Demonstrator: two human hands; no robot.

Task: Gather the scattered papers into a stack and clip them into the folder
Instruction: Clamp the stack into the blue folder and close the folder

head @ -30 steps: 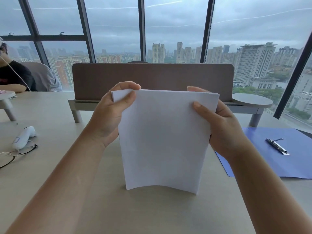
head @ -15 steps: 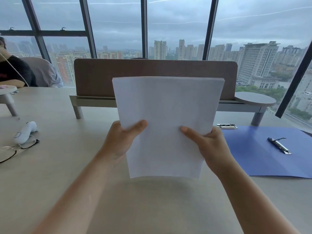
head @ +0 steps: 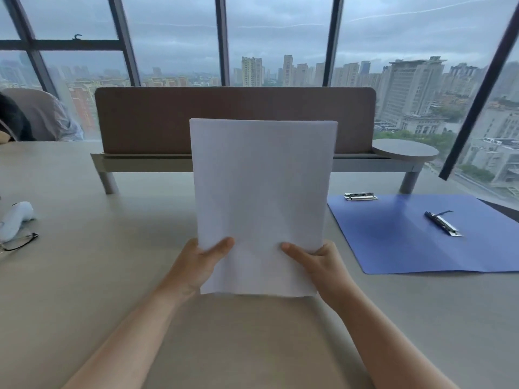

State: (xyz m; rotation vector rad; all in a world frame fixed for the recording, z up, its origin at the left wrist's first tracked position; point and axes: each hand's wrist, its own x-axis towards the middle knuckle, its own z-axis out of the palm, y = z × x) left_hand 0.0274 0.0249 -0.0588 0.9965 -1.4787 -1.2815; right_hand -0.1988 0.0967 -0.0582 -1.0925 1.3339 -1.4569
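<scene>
— So why is the paper stack (head: 261,203) upright above the table (head: 84,290)?
— Probably for squaring. The left hand (head: 200,263) and right hand (head: 318,262) pinch its lower corners; the open blue folder (head: 407,240) lies right of it, clip (head: 442,223) exposed.

A white stack of papers (head: 261,203) stands upright above the bench (head: 98,276), the left hand (head: 196,265) and right hand (head: 323,265) each pinching a lower corner. An open blue folder (head: 407,242) lies flat to the right, apart.
</scene>
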